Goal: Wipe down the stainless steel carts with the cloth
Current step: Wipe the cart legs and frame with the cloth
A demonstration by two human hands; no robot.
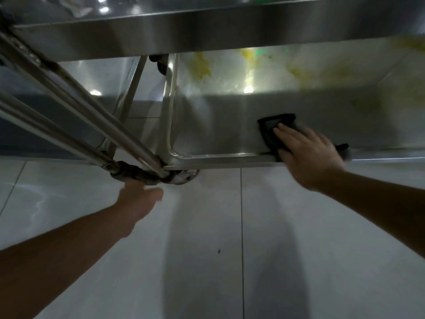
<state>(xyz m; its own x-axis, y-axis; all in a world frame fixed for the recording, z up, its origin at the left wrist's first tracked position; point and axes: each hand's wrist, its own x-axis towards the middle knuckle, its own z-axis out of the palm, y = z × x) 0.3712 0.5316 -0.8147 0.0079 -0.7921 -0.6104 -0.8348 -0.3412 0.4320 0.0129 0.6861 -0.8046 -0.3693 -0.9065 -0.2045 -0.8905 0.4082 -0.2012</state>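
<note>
Pressing flat R hand [308,150] on black cloth [273,132], cart's lower shelf [218,125]; L hand [140,196] loose, empty.

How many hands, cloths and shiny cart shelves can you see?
Hands: 2, left hand and right hand
Black cloth: 1
Cart shelves: 2, upper shelf and lower shelf
Total: 5
</note>
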